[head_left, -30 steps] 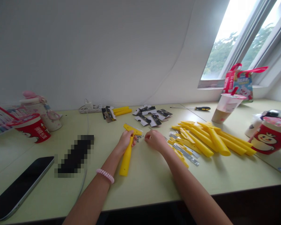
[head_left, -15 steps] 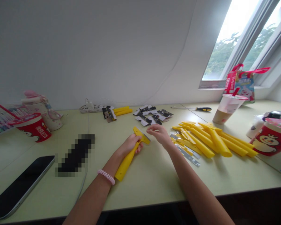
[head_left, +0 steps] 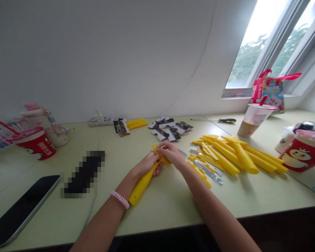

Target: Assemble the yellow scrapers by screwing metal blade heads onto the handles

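Observation:
A yellow scraper (head_left: pixel 141 189) slants up from the tabletop, with my left hand (head_left: pixel 147 163) wrapped around its neck, just under the head. My right hand (head_left: pixel 170 151) is closed in a pinch at the scraper's head, and its fingers hide most of that end. Whether those fingertips also hold a small part cannot be seen. A thin silver strip (head_left: pixel 183 153) shows just beyond my right hand; it is unclear if it lies on the table. Right of my right forearm are yellow handles (head_left: pixel 225 155), small yellow head pieces (head_left: pixel 199 173) and flat metal blades (head_left: pixel 208 172).
Black-and-white cards (head_left: pixel 170 127) lie at the back, beside yellow handles (head_left: pixel 135 123) and a power strip (head_left: pixel 101 122). A screwdriver (head_left: pixel 225 120) and drink cup (head_left: pixel 254 120) stand farther right. Red tubs (head_left: pixel 306 150) and a phone (head_left: pixel 23 206) flank the workspace.
My right hand has moved left and closed at the scraper's head, covering the blade edge seen before. More yellow pieces now show beside my right forearm. My left hand keeps its hold.

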Tool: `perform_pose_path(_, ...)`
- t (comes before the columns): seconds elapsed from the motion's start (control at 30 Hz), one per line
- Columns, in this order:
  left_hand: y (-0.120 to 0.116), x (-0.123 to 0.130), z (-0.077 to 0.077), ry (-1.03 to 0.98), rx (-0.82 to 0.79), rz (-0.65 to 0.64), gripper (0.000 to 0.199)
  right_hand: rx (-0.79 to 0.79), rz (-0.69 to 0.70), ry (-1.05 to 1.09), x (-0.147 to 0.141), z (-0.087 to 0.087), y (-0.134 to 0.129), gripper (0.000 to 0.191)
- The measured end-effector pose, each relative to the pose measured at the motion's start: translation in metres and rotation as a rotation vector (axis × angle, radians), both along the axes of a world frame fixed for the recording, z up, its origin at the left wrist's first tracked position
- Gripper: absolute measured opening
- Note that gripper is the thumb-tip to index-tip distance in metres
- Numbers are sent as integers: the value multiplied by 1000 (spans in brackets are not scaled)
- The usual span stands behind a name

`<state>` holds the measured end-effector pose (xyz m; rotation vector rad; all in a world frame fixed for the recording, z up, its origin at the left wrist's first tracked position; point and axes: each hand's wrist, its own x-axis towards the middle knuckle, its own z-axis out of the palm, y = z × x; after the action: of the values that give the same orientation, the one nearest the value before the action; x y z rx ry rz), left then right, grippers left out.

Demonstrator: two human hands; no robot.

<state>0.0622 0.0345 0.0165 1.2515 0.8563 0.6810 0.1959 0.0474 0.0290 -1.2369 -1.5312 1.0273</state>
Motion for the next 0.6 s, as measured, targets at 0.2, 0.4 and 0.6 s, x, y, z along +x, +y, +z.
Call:
perform_pose_path(0.2,-2,0,2,35,-14,-2,18,-78,5,144,-4,-2,-1,14)
perform_pose_path(0.4,-1,0,1,48,-10,-37,18,-151,31,263,-1,-2,-1,17)
perform_pose_path(0.6,-1,3,0,49,-14,-4,17,-185,17,349,-3,-4,-1,16)
